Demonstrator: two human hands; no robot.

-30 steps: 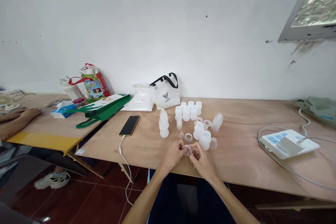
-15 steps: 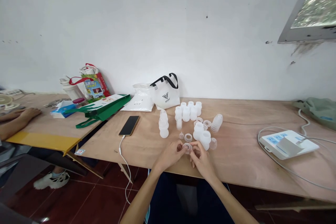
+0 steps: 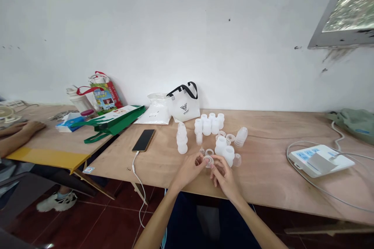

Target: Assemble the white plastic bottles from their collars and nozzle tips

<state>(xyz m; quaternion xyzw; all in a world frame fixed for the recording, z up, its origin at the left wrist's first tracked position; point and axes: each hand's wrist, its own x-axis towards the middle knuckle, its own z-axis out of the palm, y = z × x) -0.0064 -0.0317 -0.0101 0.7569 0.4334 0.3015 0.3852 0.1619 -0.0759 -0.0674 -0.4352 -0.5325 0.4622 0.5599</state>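
Whitish ring point(image 3: 209, 161): left hand point(image 3: 188, 171) and right hand point(image 3: 224, 174) are pinching it over counter point(image 3: 163, 163); white bottles point(image 3: 207, 127) are standing beyond.

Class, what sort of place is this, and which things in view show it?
Probably a shared workroom: wooden tables along a wall, another person's hand at the neighbouring one, and whitish plastic containers grouped on the nearer.

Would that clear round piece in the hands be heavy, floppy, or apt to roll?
Probably light: the clear round piece looks small. Its rim looks round between the left hand and right hand, so perhaps it's fairly stiff. That circular outline suggests it might roll if set on edge.
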